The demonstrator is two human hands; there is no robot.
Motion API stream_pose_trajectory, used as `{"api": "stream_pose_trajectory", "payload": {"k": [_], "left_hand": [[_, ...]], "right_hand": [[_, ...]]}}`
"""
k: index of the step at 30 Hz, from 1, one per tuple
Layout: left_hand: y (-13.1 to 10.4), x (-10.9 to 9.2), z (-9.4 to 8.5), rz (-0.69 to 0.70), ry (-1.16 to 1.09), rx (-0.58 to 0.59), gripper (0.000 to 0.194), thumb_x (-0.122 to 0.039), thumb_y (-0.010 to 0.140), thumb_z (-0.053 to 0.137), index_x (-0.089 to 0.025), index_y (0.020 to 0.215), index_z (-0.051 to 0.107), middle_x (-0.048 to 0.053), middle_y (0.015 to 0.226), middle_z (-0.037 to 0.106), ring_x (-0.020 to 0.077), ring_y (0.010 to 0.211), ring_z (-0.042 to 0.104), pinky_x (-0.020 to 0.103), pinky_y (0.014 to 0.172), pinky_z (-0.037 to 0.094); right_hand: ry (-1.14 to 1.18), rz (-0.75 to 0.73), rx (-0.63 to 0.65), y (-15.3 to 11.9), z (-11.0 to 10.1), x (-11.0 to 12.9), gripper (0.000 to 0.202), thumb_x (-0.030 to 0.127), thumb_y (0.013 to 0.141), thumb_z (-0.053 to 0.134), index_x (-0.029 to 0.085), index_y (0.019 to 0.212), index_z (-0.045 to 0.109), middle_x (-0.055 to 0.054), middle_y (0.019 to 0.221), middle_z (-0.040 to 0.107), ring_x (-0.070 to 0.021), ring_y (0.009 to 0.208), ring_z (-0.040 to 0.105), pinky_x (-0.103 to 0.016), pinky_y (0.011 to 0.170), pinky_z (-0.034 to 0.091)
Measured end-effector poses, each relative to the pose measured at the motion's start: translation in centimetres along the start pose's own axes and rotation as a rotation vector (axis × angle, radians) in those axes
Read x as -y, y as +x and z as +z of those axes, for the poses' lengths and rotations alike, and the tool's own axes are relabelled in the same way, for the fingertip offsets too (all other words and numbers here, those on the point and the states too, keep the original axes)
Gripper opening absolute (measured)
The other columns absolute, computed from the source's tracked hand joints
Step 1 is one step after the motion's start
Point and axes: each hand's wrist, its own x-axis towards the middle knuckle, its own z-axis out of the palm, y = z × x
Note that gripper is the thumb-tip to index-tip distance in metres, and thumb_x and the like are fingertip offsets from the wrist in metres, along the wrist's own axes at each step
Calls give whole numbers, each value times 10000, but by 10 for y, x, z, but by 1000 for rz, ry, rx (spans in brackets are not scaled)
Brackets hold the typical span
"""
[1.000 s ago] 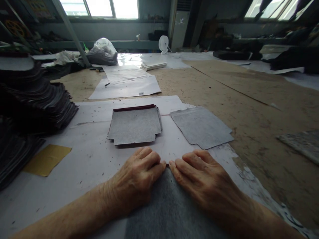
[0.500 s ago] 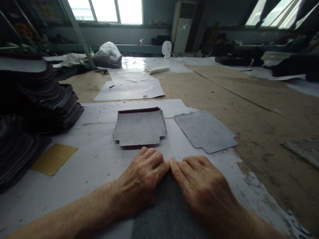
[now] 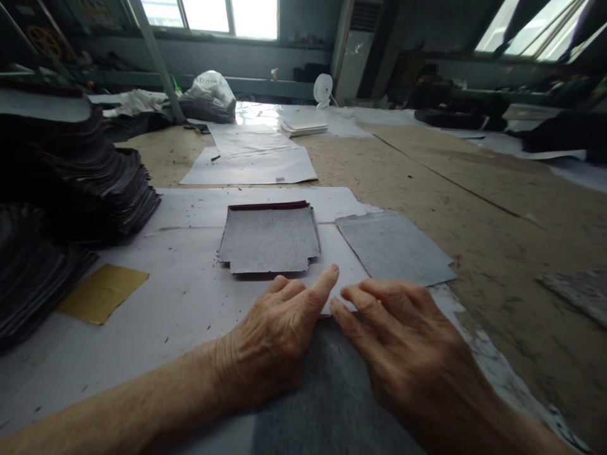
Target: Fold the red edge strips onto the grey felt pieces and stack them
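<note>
In front of me lies a dark grey fabric piece (image 3: 334, 392) with a fuzzy backing, and a thin reddish line shows at its far edge. My left hand (image 3: 272, 341) rests along its left side; the thumb points up and away, while the other fingers are bent and partly hidden. Over the right side is my right hand (image 3: 408, 347), fingers apart and thumb tip at the far edge. Beyond my hands sits a small stack of grey notched pieces (image 3: 270, 240) with a dark red top strip. A single grey piece (image 3: 396, 243) lies to the right, partly behind my right hand.
Tall stacks of dark fabric pieces (image 3: 114, 196) stand at the left, near a tan card (image 3: 104, 294). White paper (image 3: 190, 278) covers the near table. Farther back are a plastic bag (image 3: 208, 95), a white roll (image 3: 323, 90) and a metal pole (image 3: 159, 63). A person (image 3: 429, 88) is at back right.
My left thumb has lifted off the fabric's far edge and now points away. The right hand's fingers have spread and shifted slightly right, opening a gap between the hands.
</note>
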Motion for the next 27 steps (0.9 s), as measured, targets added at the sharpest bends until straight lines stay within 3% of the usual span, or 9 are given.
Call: {"api": "stream_pose_trajectory", "payload": {"k": [4, 8, 13, 17, 23, 27], "left_hand": [[0, 1, 1, 17, -11, 5, 689, -72, 734, 372, -18, 1364, 97, 88, 866, 555, 193, 763, 474, 382, 759, 405], [1, 0, 0, 15, -18, 22, 671, -62, 747, 380, -46, 1366, 123, 72, 860, 552, 192, 755, 466, 380, 739, 413], [-1, 5, -14, -72, -70, 53, 448, -55, 789, 415, -55, 1234, 366, 112, 963, 523, 198, 868, 477, 369, 783, 446], [-12, 14, -27, -47, -91, 68, 306, -14, 777, 398, -127, 1026, 537, 71, 861, 537, 168, 781, 489, 338, 713, 444], [-19, 18, -30, 69, -27, 32, 250, -34, 772, 426, -137, 946, 574, 55, 792, 561, 155, 713, 473, 338, 685, 406], [-18, 16, -27, 93, 20, 14, 226, -54, 742, 458, -122, 912, 589, 52, 733, 557, 161, 692, 482, 347, 682, 400]], "right_hand": [[127, 27, 63, 7, 12, 14, 341, 32, 831, 321, 78, 769, 653, -91, 688, 567, -191, 671, 495, -362, 634, 450], [137, 13, 63, 1, 19, 19, 317, 39, 828, 336, 67, 757, 643, -102, 705, 561, -183, 652, 475, -358, 621, 444], [209, 41, 48, -3, 21, 17, 320, 62, 852, 322, 90, 754, 625, -78, 723, 569, -183, 708, 492, -359, 674, 429], [249, 44, 30, -4, 24, 15, 329, 60, 859, 300, 76, 859, 628, -77, 756, 590, -178, 732, 499, -357, 692, 427], [271, 35, 18, -4, 24, 13, 319, 55, 851, 329, 85, 1029, 592, -48, 754, 599, -167, 726, 501, -337, 688, 429], [276, 22, 35, -4, 24, 13, 319, 74, 859, 328, 91, 1042, 589, -47, 754, 593, -168, 708, 497, -342, 687, 419]]}}
